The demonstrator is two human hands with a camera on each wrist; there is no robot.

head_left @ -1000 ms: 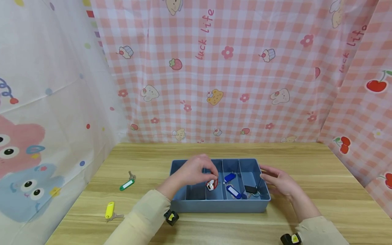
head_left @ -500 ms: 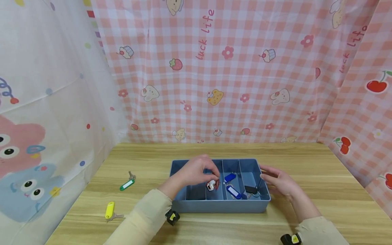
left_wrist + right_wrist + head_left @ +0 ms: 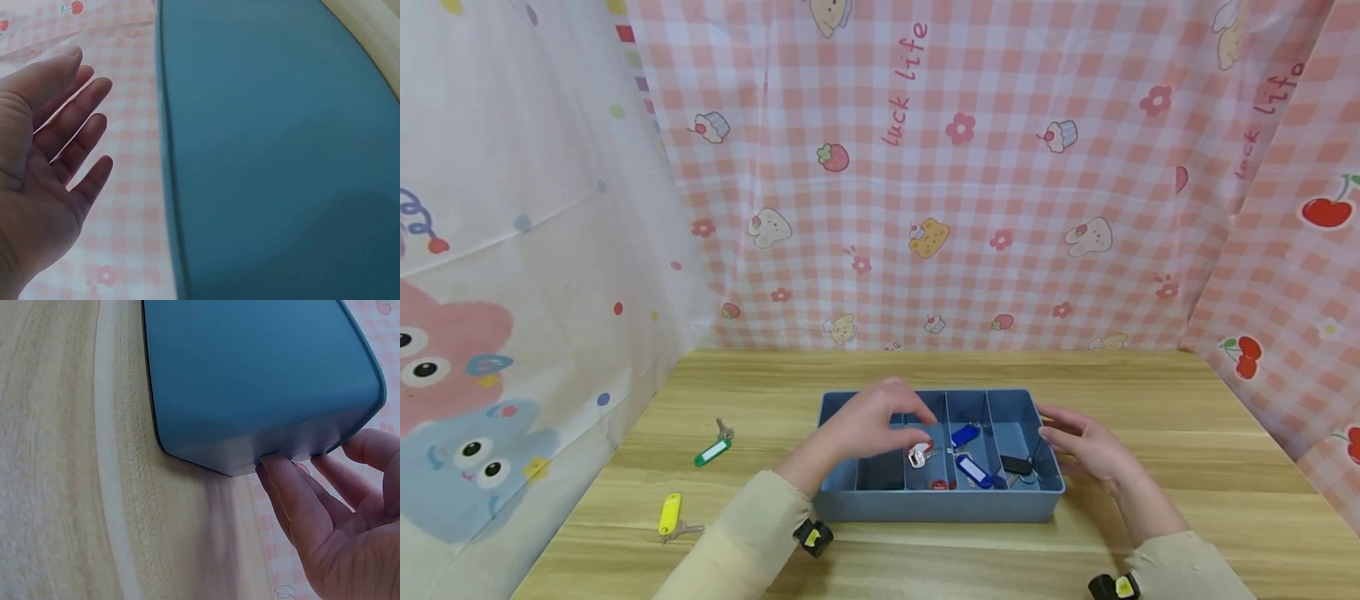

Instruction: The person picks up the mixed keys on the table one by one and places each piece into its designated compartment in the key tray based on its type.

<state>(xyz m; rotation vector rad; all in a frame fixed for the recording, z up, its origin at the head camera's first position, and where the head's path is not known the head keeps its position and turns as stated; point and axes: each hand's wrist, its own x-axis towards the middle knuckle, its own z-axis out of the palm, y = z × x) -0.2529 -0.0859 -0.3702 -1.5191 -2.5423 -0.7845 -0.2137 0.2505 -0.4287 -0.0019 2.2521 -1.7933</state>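
My left hand [image 3: 868, 425] hovers over the middle compartment of a blue divided tray [image 3: 936, 506], thumb and fingers spread apart and holding nothing. Beneath its fingertips lies a key [image 3: 918, 456] with a red tag partly hidden behind it; another red piece [image 3: 939, 484] lies near the front wall. In the left wrist view the same hand [image 3: 53, 137] shows a bare palm beside the tray wall [image 3: 275, 137]. At the tray's right end, my right hand [image 3: 1086, 442] rests its fingertips on the outer wall, with the thumb by the rim; the right wrist view shows these fingers [image 3: 300, 500] extended.
Blue key tags [image 3: 973, 471] lie in the compartment right of the middle one, and a black key tag [image 3: 1017, 465] lies in the rightmost. Left of the tray, a green-tagged key [image 3: 712, 452] and a yellow-tagged key [image 3: 670, 514] lie on the wooden table [image 3: 760, 375].
My left thumb and fingers have parted and released the red key tag, which now lies in the middle compartment. My right hand stays at the tray's end.
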